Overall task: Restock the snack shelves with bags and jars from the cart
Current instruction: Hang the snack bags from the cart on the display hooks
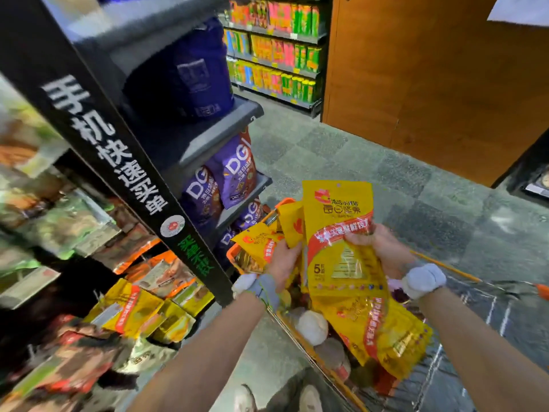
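Both bare forearms reach forward, the left from 7 o'clock, the right from 4 o'clock. The left hand (282, 261), back up, curls its fingers round a small bag (260, 245). The right hand (378, 243), at its 3 o'clock, grips a tall bag (338, 221), thumb in front.

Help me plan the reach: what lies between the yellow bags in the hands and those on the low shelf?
Head view: the shelf's black signed end panel stands between the held yellow bags and the shelved yellow bags.

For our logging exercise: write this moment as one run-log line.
place: over cart | left hand: grips yellow bags | right hand: grips large yellow bag
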{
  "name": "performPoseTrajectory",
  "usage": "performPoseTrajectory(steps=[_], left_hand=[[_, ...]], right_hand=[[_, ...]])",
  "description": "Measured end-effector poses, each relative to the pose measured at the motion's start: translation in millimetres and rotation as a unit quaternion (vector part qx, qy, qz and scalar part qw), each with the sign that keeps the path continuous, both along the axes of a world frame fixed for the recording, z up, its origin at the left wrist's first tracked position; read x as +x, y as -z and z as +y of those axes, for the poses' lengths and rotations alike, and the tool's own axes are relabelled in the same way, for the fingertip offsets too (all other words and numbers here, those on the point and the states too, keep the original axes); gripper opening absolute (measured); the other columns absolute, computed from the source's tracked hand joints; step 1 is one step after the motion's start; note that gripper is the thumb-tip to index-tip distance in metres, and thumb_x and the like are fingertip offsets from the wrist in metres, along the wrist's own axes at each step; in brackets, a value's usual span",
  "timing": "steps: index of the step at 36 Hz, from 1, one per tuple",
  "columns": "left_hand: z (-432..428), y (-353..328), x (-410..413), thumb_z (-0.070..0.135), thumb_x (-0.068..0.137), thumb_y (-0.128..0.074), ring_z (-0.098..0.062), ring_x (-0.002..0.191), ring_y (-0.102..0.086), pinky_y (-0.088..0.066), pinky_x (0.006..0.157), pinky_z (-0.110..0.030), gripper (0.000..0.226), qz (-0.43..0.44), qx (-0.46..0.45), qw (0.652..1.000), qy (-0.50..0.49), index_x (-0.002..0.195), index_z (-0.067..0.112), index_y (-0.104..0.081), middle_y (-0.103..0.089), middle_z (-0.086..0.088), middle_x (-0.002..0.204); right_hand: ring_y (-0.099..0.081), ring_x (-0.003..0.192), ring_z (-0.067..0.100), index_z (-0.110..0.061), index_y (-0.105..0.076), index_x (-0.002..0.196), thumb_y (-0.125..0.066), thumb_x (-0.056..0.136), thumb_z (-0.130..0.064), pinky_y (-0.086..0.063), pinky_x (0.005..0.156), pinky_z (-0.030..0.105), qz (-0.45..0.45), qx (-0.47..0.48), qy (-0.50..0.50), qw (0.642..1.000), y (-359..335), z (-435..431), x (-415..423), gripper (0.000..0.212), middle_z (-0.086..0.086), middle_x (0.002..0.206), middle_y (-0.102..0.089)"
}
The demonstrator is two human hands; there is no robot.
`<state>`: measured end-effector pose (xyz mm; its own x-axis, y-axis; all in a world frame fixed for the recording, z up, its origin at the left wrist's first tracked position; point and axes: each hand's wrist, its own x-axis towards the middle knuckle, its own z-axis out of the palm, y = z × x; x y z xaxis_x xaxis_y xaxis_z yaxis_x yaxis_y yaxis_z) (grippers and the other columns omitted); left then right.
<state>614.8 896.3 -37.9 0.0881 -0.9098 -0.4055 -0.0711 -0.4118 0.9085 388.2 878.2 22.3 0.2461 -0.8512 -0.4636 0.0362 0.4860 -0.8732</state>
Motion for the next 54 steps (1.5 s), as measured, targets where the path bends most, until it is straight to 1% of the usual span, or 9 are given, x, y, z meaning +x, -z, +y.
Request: performPoseTrajectory(steps=[3, 8, 12, 16, 28, 34, 40, 47, 54], left_hand=[[3.7, -2.0, 48.9, 0.057, 0.075, -0.067, -0.034, 0.087, -0.070, -0.055, 0.083, -0.053, 0.065, -0.050, -0.006, 0.998, -0.041, 0.113, 0.004, -0.065, -0.073, -0.015, 0.098], [46.4, -53.4, 121.9, 0.041, 0.090, -0.066, -0.028, 0.101, -0.071, -0.056, 0.088, -0.044, 0.019, -0.062, -0.068, 0.989, -0.116, 0.098, 0.025, -0.075, -0.076, -0.004, 0.105], [94.1, -86.1, 184.9, 0.028, 0.100, -0.061, 0.002, 0.062, -0.067, -0.050, 0.060, -0.019, 0.016, -0.047, -0.079, 0.972, -0.215, 0.103, 0.015, -0.070, -0.073, 0.005, 0.086], [138.4, -101.9, 242.5, 0.029, 0.098, -0.065, 0.006, 0.056, -0.063, -0.049, 0.065, -0.020, 0.019, -0.085, -0.095, 0.951, -0.283, 0.091, 0.014, -0.072, -0.070, 0.015, 0.068], [269.0, -111.1, 399.3, 0.032, 0.097, -0.065, -0.011, 0.094, -0.072, -0.057, 0.090, -0.037, 0.008, -0.088, -0.125, 0.925, -0.349, 0.098, 0.030, -0.074, -0.077, 0.009, 0.100], [335.4, -71.4, 495.6, 0.070, 0.075, -0.063, -0.021, 0.097, -0.073, -0.055, 0.092, -0.049, 0.061, -0.195, -0.031, 0.936, -0.290, 0.104, 0.018, -0.077, -0.078, 0.000, 0.101], [383.1, -70.2, 544.4, 0.044, 0.084, -0.070, -0.027, 0.103, -0.069, -0.052, 0.083, -0.037, 0.034, -0.366, 0.129, 0.903, -0.186, 0.106, 0.018, -0.072, -0.073, -0.007, 0.101], [370.7, -59.9, 578.1, 0.018, 0.084, -0.067, -0.030, 0.109, -0.066, -0.055, 0.090, -0.042, 0.091, -0.364, 0.222, 0.890, -0.164, 0.159, 0.031, -0.016, -0.066, -0.014, 0.126], [359.8, -55.9, 603.8, 0.016, 0.080, -0.066, -0.026, 0.075, -0.068, -0.052, 0.059, -0.034, 0.092, -0.403, 0.176, 0.889, -0.129, 0.156, 0.037, -0.019, -0.068, -0.009, 0.082]], right_hand=[[-0.057, 0.039, 0.000, -0.010, -0.054, 0.105, -0.063, 0.092, 0.001, -0.043, 0.036, 0.015, -0.012, -0.017, -0.041, 0.999, -11.2, -5.0, 45.6, 0.019, -0.007, 0.048, -0.061], [-0.075, 0.089, 0.022, -0.008, -0.053, 0.133, -0.088, 0.072, -0.022, -0.060, 0.074, 0.038, -0.020, -0.048, -0.133, 0.990, -8.8, -11.0, 130.1, 0.071, 0.005, 0.103, -0.076], [-0.071, 0.106, 0.029, -0.019, -0.055, 0.132, -0.098, 0.053, -0.034, -0.055, 0.093, 0.053, -0.038, -0.073, -0.192, 0.978, -22.2, -0.4, 207.7, 0.092, 0.007, 0.116, -0.073], [-0.069, 0.110, 0.030, -0.024, -0.057, 0.128, -0.096, 0.057, -0.032, -0.051, 0.097, 0.055, -0.034, -0.096, -0.259, 0.961, -32.5, 15.8, 273.9, 0.081, 0.007, 0.119, -0.072], [-0.071, 0.104, 0.028, -0.017, -0.056, 0.124, -0.082, 0.073, -0.006, -0.056, 0.091, 0.051, -0.030, -0.146, -0.328, 0.933, -64.2, 105.4, 438.5, 0.058, 0.010, 0.115, -0.073], [-0.072, 0.101, 0.027, -0.021, -0.061, 0.118, -0.098, 0.054, -0.028, -0.055, 0.091, 0.052, 0.026, -0.168, -0.315, 0.934, -41.0, 140.7, 484.8, 0.074, 0.005, 0.107, -0.076], [-0.073, 0.096, 0.024, -0.022, -0.060, 0.121, -0.098, 0.053, -0.030, -0.056, 0.087, 0.051, 0.084, -0.156, -0.336, 0.925, -5.7, 171.7, 528.1, 0.078, 0.003, 0.107, -0.075], [-0.069, 0.105, 0.020, -0.029, -0.056, 0.125, -0.085, 0.076, -0.020, -0.054, 0.093, 0.052, 0.119, -0.154, -0.390, 0.900, 22.2, 196.2, 565.0, 0.057, -0.004, 0.114, -0.072], [-0.065, 0.105, 0.020, -0.027, -0.056, 0.116, -0.077, 0.082, -0.002, -0.053, 0.086, 0.040, 0.124, -0.134, -0.425, 0.887, 40.5, 196.5, 604.3, 0.047, 0.001, 0.113, -0.069]])
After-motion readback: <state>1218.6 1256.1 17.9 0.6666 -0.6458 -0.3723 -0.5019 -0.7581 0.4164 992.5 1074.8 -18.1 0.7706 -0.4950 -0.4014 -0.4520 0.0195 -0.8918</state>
